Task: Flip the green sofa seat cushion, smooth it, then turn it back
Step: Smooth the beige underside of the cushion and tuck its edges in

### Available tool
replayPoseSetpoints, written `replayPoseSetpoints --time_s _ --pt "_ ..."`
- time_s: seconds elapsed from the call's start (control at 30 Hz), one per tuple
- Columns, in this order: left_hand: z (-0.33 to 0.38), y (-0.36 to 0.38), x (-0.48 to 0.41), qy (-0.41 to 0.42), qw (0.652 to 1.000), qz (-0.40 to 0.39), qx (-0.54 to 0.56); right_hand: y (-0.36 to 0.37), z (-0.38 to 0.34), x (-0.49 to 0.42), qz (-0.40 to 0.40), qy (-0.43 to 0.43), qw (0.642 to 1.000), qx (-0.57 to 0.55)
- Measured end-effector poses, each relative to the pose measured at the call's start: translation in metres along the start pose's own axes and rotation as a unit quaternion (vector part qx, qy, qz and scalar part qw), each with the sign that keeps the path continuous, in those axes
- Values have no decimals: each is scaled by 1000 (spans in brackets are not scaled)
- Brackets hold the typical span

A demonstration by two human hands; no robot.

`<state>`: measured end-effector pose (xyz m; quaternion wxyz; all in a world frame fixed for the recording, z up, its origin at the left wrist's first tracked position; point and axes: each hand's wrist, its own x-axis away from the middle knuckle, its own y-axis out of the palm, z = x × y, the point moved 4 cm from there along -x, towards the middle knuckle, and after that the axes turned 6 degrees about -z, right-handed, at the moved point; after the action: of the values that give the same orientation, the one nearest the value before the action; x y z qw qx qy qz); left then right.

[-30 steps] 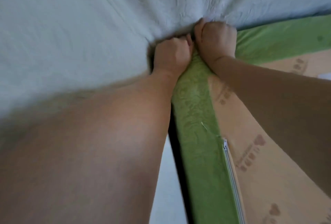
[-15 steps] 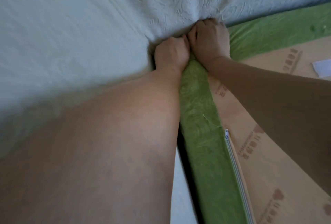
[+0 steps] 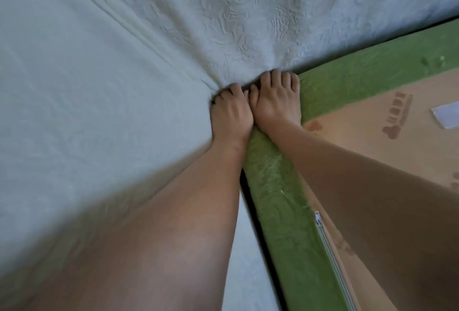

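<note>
Green seat cushion (image 3: 280, 186), underside up: my left hand (image 3: 231, 114), right hand (image 3: 277, 102) seemingly clutch its corner together; next, turning it back.

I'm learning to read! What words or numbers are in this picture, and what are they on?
Nothing here can be read for sure.
On the tan underside of the green cushion: brown printed logos, some characters beside clover-like shapes, too blurred to read.
On the white patch lying on that underside: no writing shows.
On the zipper: no marking can be made out.
</note>
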<state>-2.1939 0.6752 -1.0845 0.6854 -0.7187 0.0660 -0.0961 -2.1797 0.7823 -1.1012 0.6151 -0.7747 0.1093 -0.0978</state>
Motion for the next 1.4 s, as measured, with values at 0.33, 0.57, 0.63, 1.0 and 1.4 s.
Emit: replayPoseSetpoints --time_s 0.33,0.57,0.63,1.0,1.4 --pt "5 3 47 -9 959 30 282 -17 -9 36 -104 38 991 75" --pt "4 -17 112 -106 820 -315 467 -34 -11 121 -237 -87 959 132" --pt "0 -37 134 -114 808 -393 424 -50 -10 148 -289 -144 934 155" --pt "2 -301 235 178 908 -356 129 -311 13 244 -350 -146 917 125" --pt "51 -627 311 247 944 -187 109 -645 -9 328 -167 -96 980 58"
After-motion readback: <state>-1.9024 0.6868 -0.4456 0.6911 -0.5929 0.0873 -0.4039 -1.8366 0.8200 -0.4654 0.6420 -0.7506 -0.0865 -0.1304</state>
